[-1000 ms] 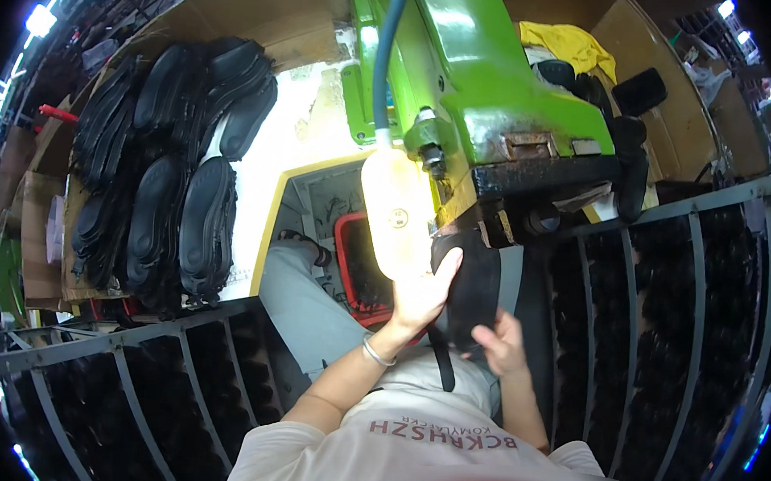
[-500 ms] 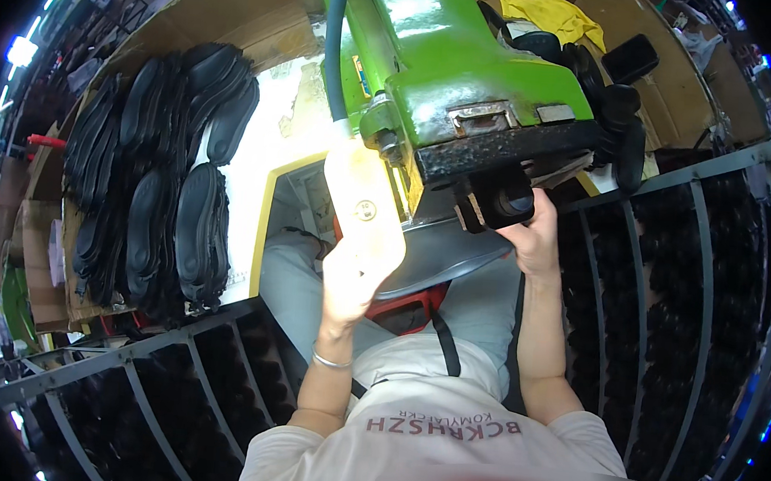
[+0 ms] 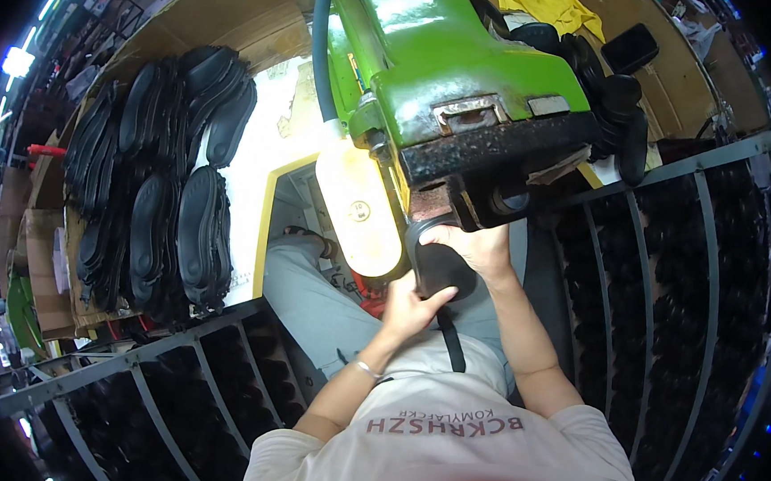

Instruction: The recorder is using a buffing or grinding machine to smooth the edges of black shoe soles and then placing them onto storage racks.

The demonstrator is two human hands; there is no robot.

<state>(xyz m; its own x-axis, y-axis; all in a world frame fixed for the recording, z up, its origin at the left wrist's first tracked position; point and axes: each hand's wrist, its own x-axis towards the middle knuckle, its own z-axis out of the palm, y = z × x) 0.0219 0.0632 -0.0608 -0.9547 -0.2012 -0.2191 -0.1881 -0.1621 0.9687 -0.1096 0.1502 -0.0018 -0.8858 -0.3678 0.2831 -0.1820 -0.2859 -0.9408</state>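
Observation:
A black shoe sole (image 3: 442, 267) is pressed up under the dark head of a green machine (image 3: 451, 75). My right hand (image 3: 470, 246) grips the sole's upper end right below the machine head. The lower edge of the same sole is held by my left hand (image 3: 407, 309), fingers curled on it. A pale yellow plastic bottle (image 3: 358, 207) hangs from a blue-grey hose just left of my hands.
Stacks of black soles (image 3: 157, 189) lie on a cardboard-lined bench at the left. Metal racks (image 3: 668, 287) filled with dark soles stand at the right and lower left. A red crate (image 3: 366, 286) sits below the bottle. A yellow cloth (image 3: 554, 6) lies behind the machine.
My left hand came off the bottle and dropped to the sole. My right hand stayed up under the machine head with the sole. The view has shifted closer to the machine.

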